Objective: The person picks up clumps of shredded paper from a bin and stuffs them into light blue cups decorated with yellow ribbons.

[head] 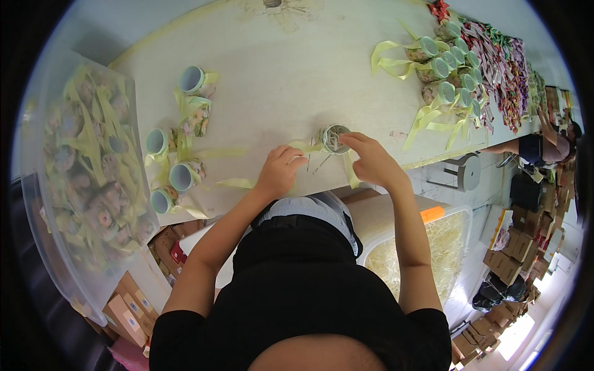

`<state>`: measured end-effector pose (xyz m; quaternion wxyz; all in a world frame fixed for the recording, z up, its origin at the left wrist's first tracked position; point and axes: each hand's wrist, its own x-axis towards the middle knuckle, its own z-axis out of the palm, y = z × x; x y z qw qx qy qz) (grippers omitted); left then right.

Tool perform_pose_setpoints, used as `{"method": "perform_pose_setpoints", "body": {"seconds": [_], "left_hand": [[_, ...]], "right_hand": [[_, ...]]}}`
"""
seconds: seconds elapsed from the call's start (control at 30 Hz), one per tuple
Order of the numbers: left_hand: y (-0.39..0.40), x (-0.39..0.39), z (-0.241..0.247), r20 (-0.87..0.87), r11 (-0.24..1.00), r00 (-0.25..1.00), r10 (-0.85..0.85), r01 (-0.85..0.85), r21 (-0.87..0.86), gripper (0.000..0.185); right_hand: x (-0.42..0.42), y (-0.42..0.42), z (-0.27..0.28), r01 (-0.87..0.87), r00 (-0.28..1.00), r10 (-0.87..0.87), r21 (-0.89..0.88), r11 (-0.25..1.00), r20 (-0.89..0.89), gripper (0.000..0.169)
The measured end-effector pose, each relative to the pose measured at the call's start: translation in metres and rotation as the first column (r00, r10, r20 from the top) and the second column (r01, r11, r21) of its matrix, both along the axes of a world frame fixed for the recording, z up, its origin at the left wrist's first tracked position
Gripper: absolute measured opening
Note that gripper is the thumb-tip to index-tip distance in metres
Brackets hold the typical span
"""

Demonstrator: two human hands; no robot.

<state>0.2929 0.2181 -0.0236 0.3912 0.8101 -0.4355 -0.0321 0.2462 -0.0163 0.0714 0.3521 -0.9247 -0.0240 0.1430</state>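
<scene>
A small round floral cup with a pale green rim stands on the table just ahead of me. Whitish shredded filler shows inside its mouth. The fingertips of my right hand are over the cup's right rim, at the filler; whether they pinch anything is unclear. My left hand is to the left of the cup, apart from it, its fingers curled beside the pale yellow ribbon. Whether it holds the ribbon, I cannot tell. Another ribbon end hangs near the table's front edge below the cup.
Several ribboned cups lie on the left, beside a translucent bin of similar ones. More cups are grouped at the right near heaps of wrapped pieces. A tub of shredded filler, a stool and another person are to the right.
</scene>
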Motion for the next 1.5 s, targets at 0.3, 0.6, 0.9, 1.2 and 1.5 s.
{"method": "perform_pose_setpoints", "body": {"seconds": [0.3, 0.6, 0.9, 1.2, 1.5], "left_hand": [[-0.044, 0.022, 0.011, 0.274, 0.967, 0.934, -0.23, 0.25, -0.041, 0.026], [-0.045, 0.03, 0.02, 0.145, 0.975, 0.986, -0.087, 0.114, -0.192, 0.024], [-0.002, 0.002, -0.007, -0.075, 0.999, 0.997, 0.015, -0.018, -0.041, 0.03], [-0.032, 0.004, 0.014, 0.109, 0.991, 0.988, -0.105, 0.113, -0.073, 0.026], [-0.074, 0.028, 0.009, 0.26, 0.945, 0.914, -0.312, 0.27, 0.187, 0.011]], "right_hand": [[-0.042, 0.007, -0.011, -0.024, 0.97, 0.07, -0.192, 0.981, 0.235, 0.053], [0.012, 0.014, -0.072, -0.292, 0.955, 0.239, -0.444, 0.847, -0.174, 0.031], [0.004, 0.012, -0.045, -0.23, 0.967, 0.254, -0.364, 0.903, 0.018, 0.03], [-0.048, 0.009, -0.005, -0.108, 0.969, 0.145, -0.183, 0.977, 0.203, 0.038], [-0.063, 0.019, -0.015, 0.057, 0.955, -0.035, -0.067, 0.996, 0.296, 0.043]]}}
